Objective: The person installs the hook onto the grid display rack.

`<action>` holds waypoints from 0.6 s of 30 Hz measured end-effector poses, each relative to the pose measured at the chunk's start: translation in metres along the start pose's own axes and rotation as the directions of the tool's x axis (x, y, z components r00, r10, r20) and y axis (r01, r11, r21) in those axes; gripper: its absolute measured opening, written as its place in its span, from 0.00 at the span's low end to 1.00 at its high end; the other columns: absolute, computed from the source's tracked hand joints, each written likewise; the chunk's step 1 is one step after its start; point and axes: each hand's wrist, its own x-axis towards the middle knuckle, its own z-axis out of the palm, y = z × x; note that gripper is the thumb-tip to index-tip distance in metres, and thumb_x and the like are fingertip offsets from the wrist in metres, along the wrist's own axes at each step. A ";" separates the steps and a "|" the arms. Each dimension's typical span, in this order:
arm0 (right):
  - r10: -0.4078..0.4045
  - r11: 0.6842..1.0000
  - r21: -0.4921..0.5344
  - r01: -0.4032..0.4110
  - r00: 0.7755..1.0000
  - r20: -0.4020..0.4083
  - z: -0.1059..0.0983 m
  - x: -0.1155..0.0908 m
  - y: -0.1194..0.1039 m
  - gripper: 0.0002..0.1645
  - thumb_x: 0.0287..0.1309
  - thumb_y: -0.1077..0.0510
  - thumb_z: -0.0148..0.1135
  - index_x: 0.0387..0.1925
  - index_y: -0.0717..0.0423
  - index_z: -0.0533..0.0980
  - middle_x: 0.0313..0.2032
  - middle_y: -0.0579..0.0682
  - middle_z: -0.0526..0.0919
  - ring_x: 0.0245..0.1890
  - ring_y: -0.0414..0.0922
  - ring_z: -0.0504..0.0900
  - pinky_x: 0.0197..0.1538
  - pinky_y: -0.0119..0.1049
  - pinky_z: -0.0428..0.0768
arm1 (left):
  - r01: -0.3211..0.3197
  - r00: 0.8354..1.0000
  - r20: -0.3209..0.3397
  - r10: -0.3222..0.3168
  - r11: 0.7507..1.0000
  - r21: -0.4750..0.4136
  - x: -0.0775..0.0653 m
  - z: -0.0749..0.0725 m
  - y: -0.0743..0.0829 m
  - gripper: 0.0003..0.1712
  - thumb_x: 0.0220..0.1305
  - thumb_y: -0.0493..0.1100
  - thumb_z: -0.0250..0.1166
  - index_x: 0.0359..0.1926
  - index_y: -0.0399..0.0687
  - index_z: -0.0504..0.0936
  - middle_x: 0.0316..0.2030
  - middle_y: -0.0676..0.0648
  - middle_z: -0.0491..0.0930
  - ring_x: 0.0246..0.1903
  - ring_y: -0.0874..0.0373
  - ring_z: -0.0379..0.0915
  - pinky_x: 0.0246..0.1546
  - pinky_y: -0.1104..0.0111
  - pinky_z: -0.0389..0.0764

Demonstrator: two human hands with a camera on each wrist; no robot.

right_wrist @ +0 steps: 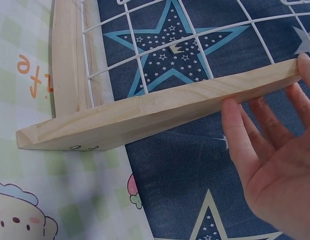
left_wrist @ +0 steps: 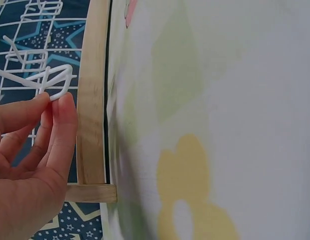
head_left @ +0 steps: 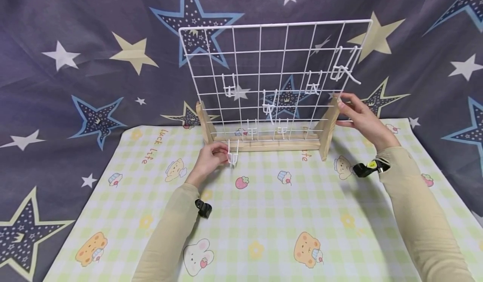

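Observation:
Between thumb and fingertips, my left hand (head_left: pixel 212 157) pinches a white wire hook (head_left: pixel 233 158), held in front of the rack's lower left. The left wrist view shows the hook's bent end (left_wrist: pixel 62 75) above the fingertips. My right hand (head_left: pixel 364 120) holds the upper part of the right wooden side support (head_left: pixel 329 127), thumb and fingers at its top end. In the right wrist view the fingers lie along the support's (right_wrist: pixel 144 112) outer face. A white wire grid (head_left: pixel 260 49) stands between the wooden supports, with several hooks (head_left: pixel 268 106) hanging on it.
A wooden bar (head_left: pixel 279 146) joins the supports at the bottom, near the table's back edge. The left wooden support (head_left: pixel 205 122) stands just behind my left hand. A checked cloth (head_left: pixel 260 215) covers the table. Behind hangs a dark star-patterned curtain (head_left: pixel 34 93).

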 end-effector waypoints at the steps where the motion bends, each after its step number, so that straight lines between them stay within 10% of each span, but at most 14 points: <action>1: 0.003 1.000 -0.005 -0.003 1.000 -0.002 0.000 0.000 0.000 0.29 0.72 0.50 0.50 0.69 0.53 0.59 0.56 0.53 0.66 0.54 0.44 0.72 0.48 0.32 0.79 | -0.004 1.000 -0.004 0.004 1.000 0.000 0.000 0.000 0.001 0.16 0.53 0.21 0.63 0.45 0.21 0.76 0.36 0.31 0.80 0.27 0.61 0.76 0.33 0.65 0.83; 18: 0.002 1.000 -0.027 -0.002 1.000 -0.001 0.002 -0.002 -0.003 0.28 0.72 0.50 0.49 0.69 0.51 0.59 0.60 0.54 0.64 0.56 0.43 0.70 0.48 0.31 0.79 | -0.076 0.997 -0.033 0.073 0.994 -0.077 -0.001 -0.005 0.022 0.13 0.56 0.19 0.60 0.45 0.23 0.76 0.37 0.28 0.79 0.28 0.61 0.78 0.36 0.69 0.82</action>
